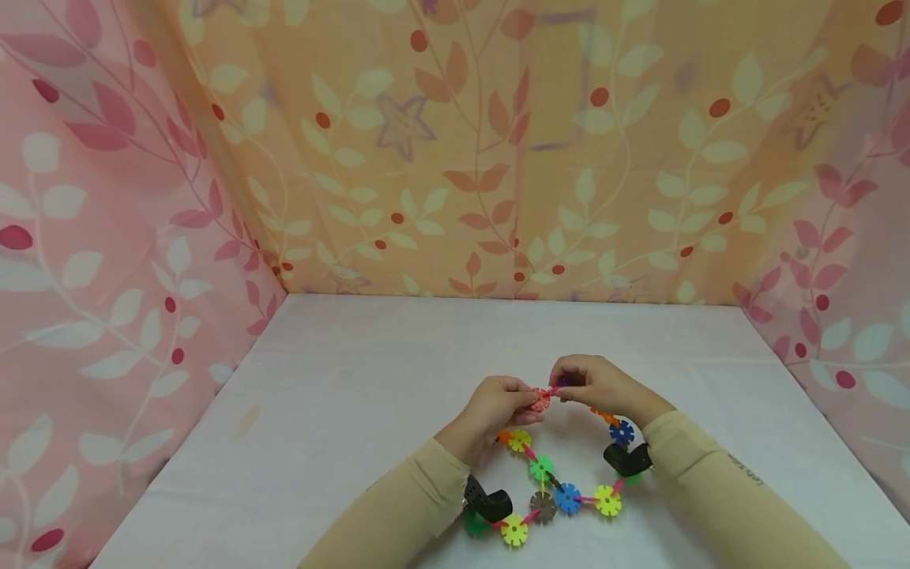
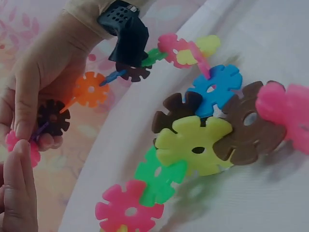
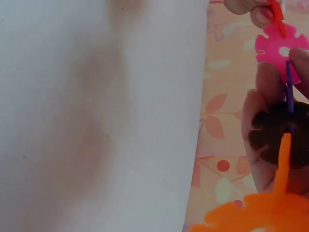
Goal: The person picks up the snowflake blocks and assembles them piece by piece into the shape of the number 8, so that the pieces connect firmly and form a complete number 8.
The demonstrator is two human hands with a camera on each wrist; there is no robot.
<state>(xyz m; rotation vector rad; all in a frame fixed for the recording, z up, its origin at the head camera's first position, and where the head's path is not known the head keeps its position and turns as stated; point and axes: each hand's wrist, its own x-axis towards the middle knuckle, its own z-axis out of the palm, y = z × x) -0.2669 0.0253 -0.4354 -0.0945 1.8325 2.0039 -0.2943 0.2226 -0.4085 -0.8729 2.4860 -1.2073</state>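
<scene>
Both hands meet over a chain of notched plastic flower discs. My left hand [image 1: 498,405] pinches a salmon-red disc [image 1: 541,401] at one end. Just right of it, my right hand [image 1: 596,382] pinches a bright pink disc [image 3: 270,47], with thumb and finger near its slot. The red disc stands edge-on at the pink one's rim in the right wrist view. A purple disc [image 3: 289,92] links the pink disc to a dark brown disc [image 3: 265,133], then an orange disc [image 3: 231,220] follows. How deep the red and pink slots engage cannot be told.
The chain curves toward the person over a white-covered table [image 1: 320,395], with a yellow disc [image 1: 514,530], a blue disc [image 1: 568,499] and several others. Black camera mounts [image 1: 489,501] sit at both wrists. Patterned curtains [image 1: 469,197] stand behind and at the sides.
</scene>
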